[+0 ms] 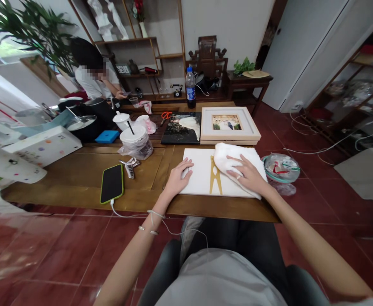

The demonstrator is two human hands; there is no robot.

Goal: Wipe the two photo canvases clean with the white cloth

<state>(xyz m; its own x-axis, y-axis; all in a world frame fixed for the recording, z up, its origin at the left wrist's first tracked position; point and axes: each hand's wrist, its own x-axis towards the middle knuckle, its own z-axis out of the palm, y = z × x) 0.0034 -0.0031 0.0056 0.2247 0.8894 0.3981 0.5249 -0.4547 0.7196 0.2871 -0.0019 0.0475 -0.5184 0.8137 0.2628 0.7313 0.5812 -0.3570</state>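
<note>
On the wooden table before me lies a flat white board [196,183], with a gold A-shaped strip [216,176] across its middle. My left hand [179,177] rests at the board's left edge, fingers stretched out and holding nothing. A folded white cloth [222,156] covers the board's right part and overlaps the strip's upper end. On top of that cloth lies my right hand [248,173], palm down with its fingers spread. The underside of the cloth is hidden.
Behind the board are a framed picture [212,129] and a dark picture panel [186,134]. To the left lie a phone [112,183] on a cable, a silver object [130,166] and a bagged cup [137,142]. A bin [281,168] stands at right. Another person [93,83] sits far left.
</note>
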